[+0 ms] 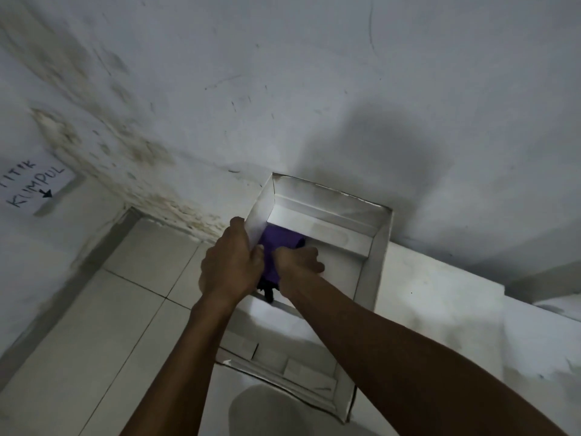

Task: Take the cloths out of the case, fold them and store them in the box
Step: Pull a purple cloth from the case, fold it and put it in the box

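Note:
A white cardboard box (375, 247) stands open on the tiled floor against the wall. Inside its left part lies a purple cloth (278, 243), with a dark cloth (267, 289) showing just below it. My left hand (231, 262) grips the box's left wall from outside, fingers curled over the rim. My right hand (298, 258) is inside the box with its fingers curled on the purple cloth. Both hands hide much of the cloths. The case is not in view.
A stained white wall (283, 89) rises behind the box. A paper sign (34, 184) with handwriting hangs at the left. White floor tiles (125, 309) spread to the left; a low white ledge (440, 294) runs at the right. A round pale shape (267, 410) sits at the bottom.

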